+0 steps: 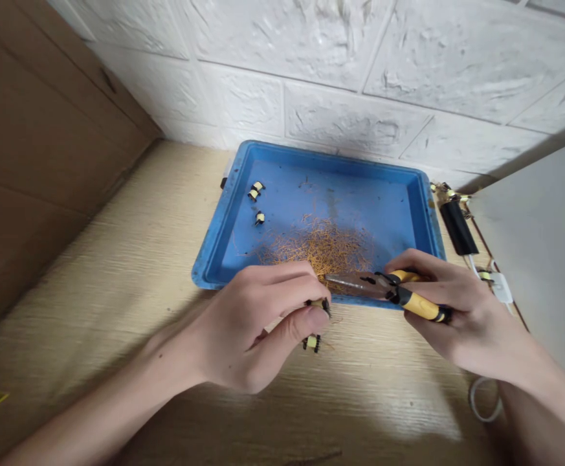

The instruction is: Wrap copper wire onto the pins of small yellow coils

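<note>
Between thumb and fingers, my left hand [267,323] pinches a small transformer [321,304] with black pins, partly hidden by the fingertips. Another small transformer [312,343], yellow and black, lies on the table just below the thumb. My right hand [461,310] is wrapped around long-nose pliers [420,304] with yellow and black handles. The pliers' tips point left, close to my left fingers, over the near edge of a blue tray [219,223]. Inside the tray is a pile of copper-coloured wire clippings [333,243].
Several small transformers [259,218] sit in the tray's left part. Right of the tray are a black cylinder [458,228] with a white cord, a white plug-like piece [500,287] and more transformers [450,192]. A white brick wall [331,116] stands behind; a brown panel [44,142] is left.
</note>
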{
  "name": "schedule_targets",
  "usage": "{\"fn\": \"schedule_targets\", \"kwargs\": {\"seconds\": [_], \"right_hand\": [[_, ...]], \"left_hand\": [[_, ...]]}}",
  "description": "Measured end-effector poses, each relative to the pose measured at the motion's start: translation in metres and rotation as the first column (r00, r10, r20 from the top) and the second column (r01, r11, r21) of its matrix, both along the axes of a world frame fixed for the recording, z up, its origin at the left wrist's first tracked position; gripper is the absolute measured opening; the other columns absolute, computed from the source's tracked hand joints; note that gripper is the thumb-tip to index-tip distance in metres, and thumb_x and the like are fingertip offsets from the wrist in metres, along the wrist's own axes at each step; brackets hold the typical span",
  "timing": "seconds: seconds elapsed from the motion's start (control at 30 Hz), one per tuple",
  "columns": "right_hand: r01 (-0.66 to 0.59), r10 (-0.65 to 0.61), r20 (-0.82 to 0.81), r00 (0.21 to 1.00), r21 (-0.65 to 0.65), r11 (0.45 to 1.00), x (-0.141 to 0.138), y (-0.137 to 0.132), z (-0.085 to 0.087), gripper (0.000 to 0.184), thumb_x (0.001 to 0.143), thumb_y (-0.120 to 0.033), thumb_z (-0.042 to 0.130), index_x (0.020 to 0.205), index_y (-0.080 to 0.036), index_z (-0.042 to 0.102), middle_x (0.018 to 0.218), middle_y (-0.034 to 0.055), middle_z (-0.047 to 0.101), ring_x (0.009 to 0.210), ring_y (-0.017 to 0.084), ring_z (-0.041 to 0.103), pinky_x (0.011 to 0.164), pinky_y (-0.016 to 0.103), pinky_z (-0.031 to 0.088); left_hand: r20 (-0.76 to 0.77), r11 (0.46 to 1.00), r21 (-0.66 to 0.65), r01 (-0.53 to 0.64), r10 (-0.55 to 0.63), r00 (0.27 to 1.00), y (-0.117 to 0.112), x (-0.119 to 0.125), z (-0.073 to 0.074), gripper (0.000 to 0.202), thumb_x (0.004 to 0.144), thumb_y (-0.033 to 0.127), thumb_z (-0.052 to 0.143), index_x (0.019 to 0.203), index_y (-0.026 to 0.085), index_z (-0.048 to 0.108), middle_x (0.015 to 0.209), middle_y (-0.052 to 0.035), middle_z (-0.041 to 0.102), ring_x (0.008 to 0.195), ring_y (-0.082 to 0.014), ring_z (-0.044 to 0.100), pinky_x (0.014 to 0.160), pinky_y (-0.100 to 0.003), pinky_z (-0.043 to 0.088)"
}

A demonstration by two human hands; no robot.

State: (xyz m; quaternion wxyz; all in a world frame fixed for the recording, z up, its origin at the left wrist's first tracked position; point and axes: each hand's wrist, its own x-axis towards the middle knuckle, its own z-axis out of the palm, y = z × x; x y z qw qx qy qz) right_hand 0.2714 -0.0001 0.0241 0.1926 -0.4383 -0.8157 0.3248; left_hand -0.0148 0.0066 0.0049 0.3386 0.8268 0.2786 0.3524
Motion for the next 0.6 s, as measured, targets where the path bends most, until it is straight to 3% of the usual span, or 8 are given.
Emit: {"fn": "schedule_targets", "kwargs": {"seconds": [0.17, 0.33, 0.47, 0.6], "right_hand": [[0.082, -0.081, -0.015, 0.997, 0.076, 0.994, -0.005, 0.000, 0.002, 0.031, 0.082, 0.001, 0.055, 0.058, -0.019, 0.050, 0.096, 0.0058, 0.066, 0.074, 0.015, 0.061, 0.060, 0.030, 0.041], [0.097, -0.095, -0.022, 0.995, 0.121, 0.988, -0.010, -0.001, 0.003, 0.026, 0.081, 0.002, 0.055, 0.065, -0.019, 0.059, 0.092, 0.0053, 0.065, 0.070, 0.013, 0.056, 0.059, 0.028, 0.037], [0.117, -0.116, -0.010, 0.993, 0.108, 0.987, -0.014, -0.004, 0.002, 0.027, 0.077, 0.004, 0.053, 0.062, -0.018, 0.054, 0.088, 0.0037, 0.065, 0.066, 0.011, 0.052, 0.056, 0.027, 0.032], [0.165, -0.166, 0.005, 0.986, 0.067, 0.984, -0.022, -0.008, 0.002, 0.027, 0.071, 0.005, 0.053, 0.058, -0.019, 0.048, 0.078, 0.0013, 0.061, 0.063, 0.012, 0.051, 0.054, 0.027, 0.032]], "left_hand": [[0.073, 0.976, 0.099, -0.195, 0.188, 0.979, -0.002, 0.000, 0.000, 0.012, 0.096, 0.011, 0.064, 0.098, 0.019, 0.072, 0.085, -0.0029, 0.077, 0.073, -0.0152, 0.072, 0.066, -0.027, 0.059], [0.101, 0.971, 0.120, -0.205, 0.193, 0.976, -0.003, 0.002, 0.005, 0.016, 0.093, 0.005, 0.066, 0.098, 0.018, 0.073, 0.086, -0.0007, 0.077, 0.073, -0.0113, 0.073, 0.067, -0.021, 0.060], [0.097, 0.964, 0.141, -0.224, 0.212, 0.973, -0.005, 0.002, 0.004, 0.016, 0.092, 0.003, 0.066, 0.099, 0.016, 0.073, 0.087, 0.0001, 0.077, 0.075, -0.0093, 0.073, 0.069, -0.018, 0.059], [0.081, 0.929, 0.263, -0.259, 0.246, 0.966, -0.006, 0.000, -0.001, 0.023, 0.090, 0.002, 0.066, 0.104, 0.019, 0.072, 0.089, 0.0002, 0.077, 0.073, -0.0101, 0.072, 0.067, -0.018, 0.061]]}}
